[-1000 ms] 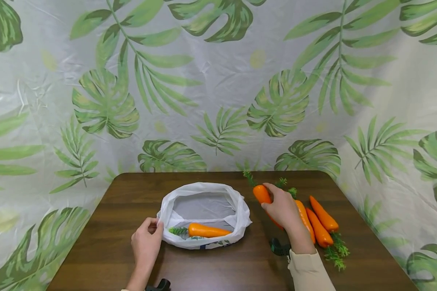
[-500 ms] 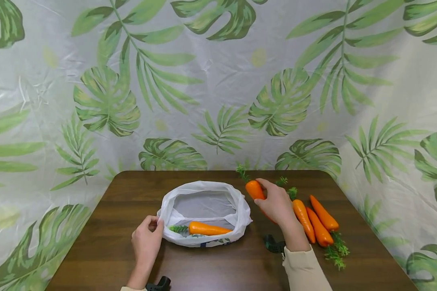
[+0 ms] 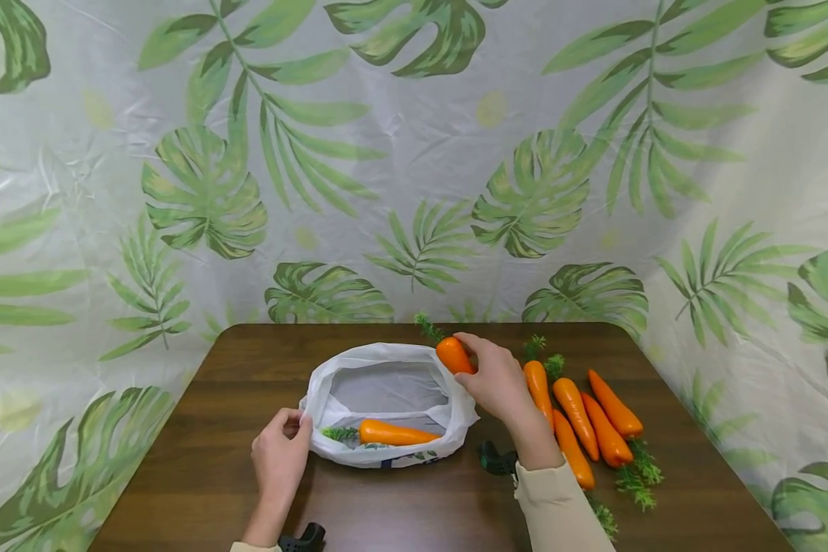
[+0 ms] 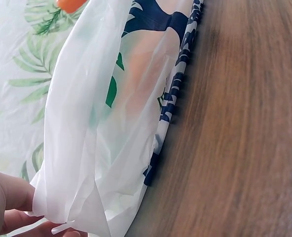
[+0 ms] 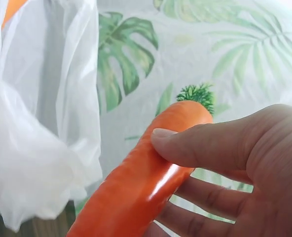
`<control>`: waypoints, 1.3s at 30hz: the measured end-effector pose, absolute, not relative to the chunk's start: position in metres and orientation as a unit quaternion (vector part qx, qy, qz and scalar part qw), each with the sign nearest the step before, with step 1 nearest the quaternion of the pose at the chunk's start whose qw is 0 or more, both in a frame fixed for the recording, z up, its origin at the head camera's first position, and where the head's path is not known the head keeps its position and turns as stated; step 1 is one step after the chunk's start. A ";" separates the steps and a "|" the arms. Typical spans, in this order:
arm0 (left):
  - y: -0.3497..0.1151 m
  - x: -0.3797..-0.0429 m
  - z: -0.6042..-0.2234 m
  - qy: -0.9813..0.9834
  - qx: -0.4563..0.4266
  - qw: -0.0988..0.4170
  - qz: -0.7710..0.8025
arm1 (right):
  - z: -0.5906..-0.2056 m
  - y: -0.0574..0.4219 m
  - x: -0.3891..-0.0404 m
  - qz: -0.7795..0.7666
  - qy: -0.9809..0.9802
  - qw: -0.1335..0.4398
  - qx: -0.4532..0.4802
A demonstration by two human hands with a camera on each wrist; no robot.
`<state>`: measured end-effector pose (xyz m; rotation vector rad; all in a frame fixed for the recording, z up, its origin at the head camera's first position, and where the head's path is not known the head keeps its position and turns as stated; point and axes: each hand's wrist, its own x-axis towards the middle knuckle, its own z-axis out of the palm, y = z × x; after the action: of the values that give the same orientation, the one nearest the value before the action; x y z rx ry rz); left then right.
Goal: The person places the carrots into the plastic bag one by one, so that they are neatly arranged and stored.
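A white plastic bag (image 3: 462, 418) stands with its mouth wide on the table, and one carrot (image 3: 396, 434) with a green top lies inside it. My left hand (image 3: 280, 454) pinches the bag's left rim; in the left wrist view its fingers (image 4: 18, 192) hold the thin plastic. My right hand (image 3: 500, 379) grips another carrot (image 5: 151, 168) near its leafy end, thumb on top and fingers beneath. That carrot is held at the bag's right rim, its green top pointing up and left. In the head view the hand hides its lower part.
Several more carrots (image 3: 576, 418) lie on the right side of the brown wooden table (image 3: 200, 452), some with tops toward the back, others toward the front. A leaf-patterned sheet (image 3: 414, 169) hangs behind the table. Dark straps (image 3: 498, 460) are on the wrists.
My right hand has carried its carrot leftward from the pile to the bag's right rim, uncovering more carrots behind it. The left hand keeps its hold on the bag.
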<state>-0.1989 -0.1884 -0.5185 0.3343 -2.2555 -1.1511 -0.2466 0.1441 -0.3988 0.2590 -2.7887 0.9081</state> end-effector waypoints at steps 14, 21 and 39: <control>-0.187 -0.200 -0.518 -0.845 0.117 0.295 -0.430 | -0.394 0.112 -0.256 0.317 -0.933 0.111 0.126; -0.188 -0.200 -0.519 -0.844 0.114 0.300 -0.429 | -0.397 0.089 -0.260 0.315 -0.930 0.109 0.155; -0.188 -0.199 -0.519 -0.840 0.124 0.302 -0.433 | -0.432 0.053 -0.264 0.251 -0.933 0.049 0.252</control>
<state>-0.1993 -0.1878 -0.5190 0.3282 -2.2269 -1.1493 -0.2644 0.0529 -0.4320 0.7674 -2.8441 0.7641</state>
